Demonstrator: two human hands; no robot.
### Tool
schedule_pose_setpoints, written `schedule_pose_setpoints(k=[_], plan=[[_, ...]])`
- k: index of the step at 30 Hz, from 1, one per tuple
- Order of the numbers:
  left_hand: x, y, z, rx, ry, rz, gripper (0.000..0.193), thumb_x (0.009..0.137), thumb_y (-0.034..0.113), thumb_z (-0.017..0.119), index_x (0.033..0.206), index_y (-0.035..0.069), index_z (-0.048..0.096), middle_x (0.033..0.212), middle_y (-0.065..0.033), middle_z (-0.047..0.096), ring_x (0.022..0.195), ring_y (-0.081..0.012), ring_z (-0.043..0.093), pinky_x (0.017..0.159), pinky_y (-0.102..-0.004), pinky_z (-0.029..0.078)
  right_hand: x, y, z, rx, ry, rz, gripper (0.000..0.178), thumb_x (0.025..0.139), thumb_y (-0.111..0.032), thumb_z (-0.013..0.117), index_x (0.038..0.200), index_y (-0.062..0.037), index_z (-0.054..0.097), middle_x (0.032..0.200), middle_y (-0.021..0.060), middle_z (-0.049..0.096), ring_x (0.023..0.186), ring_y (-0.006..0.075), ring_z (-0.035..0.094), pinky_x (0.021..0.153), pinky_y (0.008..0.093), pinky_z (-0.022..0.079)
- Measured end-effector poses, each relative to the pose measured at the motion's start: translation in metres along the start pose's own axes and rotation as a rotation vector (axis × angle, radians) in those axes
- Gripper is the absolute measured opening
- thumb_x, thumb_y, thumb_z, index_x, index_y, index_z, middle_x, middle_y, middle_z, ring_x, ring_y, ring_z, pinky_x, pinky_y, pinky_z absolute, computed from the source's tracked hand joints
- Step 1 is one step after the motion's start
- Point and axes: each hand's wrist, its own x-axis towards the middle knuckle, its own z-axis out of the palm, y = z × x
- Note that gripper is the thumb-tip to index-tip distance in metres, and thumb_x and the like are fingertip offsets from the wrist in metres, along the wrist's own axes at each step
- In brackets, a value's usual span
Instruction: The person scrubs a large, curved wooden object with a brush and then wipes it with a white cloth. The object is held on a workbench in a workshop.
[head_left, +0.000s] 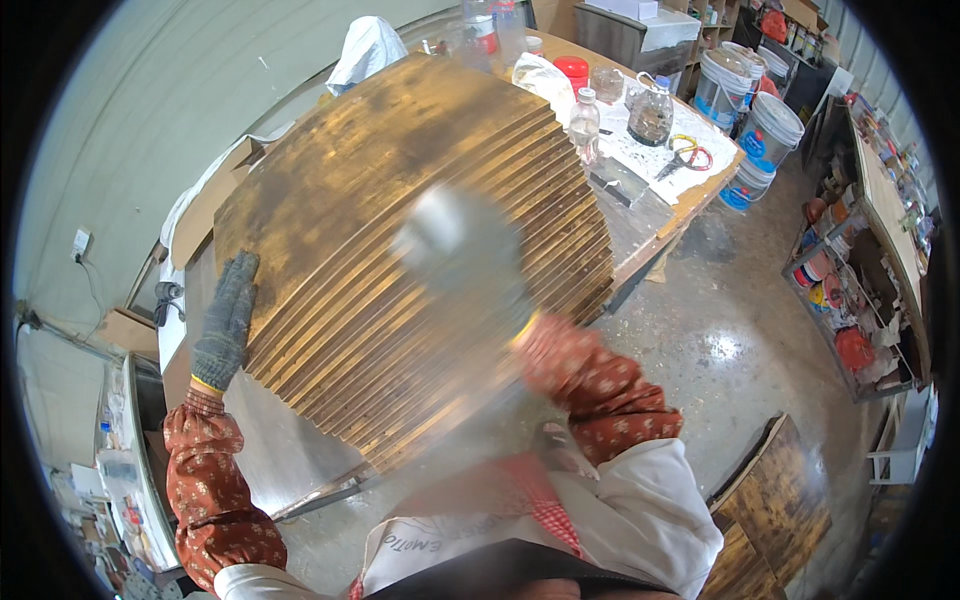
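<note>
A stack of brown, dark-mottled wooden boards [330, 160] lies on the workbench, its near edges fanned out like steps. My left hand [226, 320], in a dark grey knit glove, rests with fingers stretched out along the left edge of the stack. Over the stepped edges, my right hand [475, 250] is smeared by motion, in a grey glove too. At its front a whitish blurred patch [432, 222] shows, seemingly a pale thing in the grip; its kind cannot be made out. Both forearms wear red flowered sleeves.
Past the stack on the bench stand a clear bottle [584, 125], a jug of dark liquid [651, 112], a red-lidded jar [571, 72] and scissors [686, 157]. Plastic buckets [772, 130] stand on the floor beyond. Shelving [865, 260] is at right; brown boards [775, 510] lie at lower right.
</note>
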Motion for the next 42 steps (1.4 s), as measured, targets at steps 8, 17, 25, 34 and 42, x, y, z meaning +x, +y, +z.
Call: schedule_pose_setpoints(k=[8, 17, 25, 34, 42], plan=[[0.001, -0.001, 0.0, 0.033, 0.002, -0.005, 0.045, 0.109, 0.03, 0.045, 0.148, 0.008, 0.05, 0.156, -0.0148, 0.044, 0.148, -0.0298, 0.035, 0.123, -0.0381, 0.023, -0.026, 0.03, 0.01, -0.313, 0.162, -0.466, 0.041, 0.094, -0.034, 0.07, 0.127, -0.0114, 0.06, 0.112, 0.0097, 0.064, 0.109, 0.027, 0.061, 0.091, 0.0427, 0.052], [0.0, -0.006, 0.0, 0.009, 0.009, -0.06, 0.042, 0.107, 0.019, 0.049, 0.148, 0.008, 0.051, 0.154, -0.0139, 0.047, 0.147, -0.0272, 0.037, 0.122, -0.0349, 0.026, 0.028, 0.083, -0.121, -0.8, 0.618, 0.191, 0.063, 0.101, -0.053, 0.05, 0.15, -0.0132, 0.047, 0.144, 0.0311, 0.048, 0.137, 0.0428, 0.043, 0.113, 0.0517, 0.034], [-0.03, 0.008, 0.014, -0.178, 0.202, -0.141, 0.043, 0.106, 0.023, 0.053, 0.146, 0.009, 0.053, 0.157, -0.0122, 0.043, 0.149, -0.0271, 0.032, 0.122, -0.0365, 0.025, 0.016, 0.063, -0.043, 0.356, 0.401, -0.156, 0.02, 0.097, -0.018, 0.067, 0.109, -0.0038, 0.06, 0.104, 0.0127, 0.059, 0.099, 0.0307, 0.062, 0.083, 0.0375, 0.055], [-0.038, 0.03, 0.036, -0.546, 0.456, -0.156, 0.042, 0.101, 0.021, 0.06, 0.139, 0.003, 0.059, 0.151, -0.0121, 0.05, 0.151, -0.0268, 0.028, 0.123, -0.0361, 0.026, 0.06, 0.095, -0.123, -0.779, 0.704, -0.051, 0.056, 0.098, -0.042, 0.059, 0.146, -0.0135, 0.053, 0.14, 0.0292, 0.052, 0.128, 0.0454, 0.05, 0.11, 0.0501, 0.037], [-0.041, 0.018, 0.04, -0.575, 0.41, -0.013, 0.029, 0.101, 0.018, 0.058, 0.128, 0.013, 0.067, 0.147, -0.0077, 0.054, 0.15, -0.03, 0.029, 0.122, -0.0394, 0.031, -0.019, 0.031, 0.029, -0.773, 0.306, -0.54, 0.045, 0.094, -0.029, 0.068, 0.13, -0.0042, 0.056, 0.123, 0.0252, 0.053, 0.112, 0.0351, 0.057, 0.09, 0.046, 0.051]])
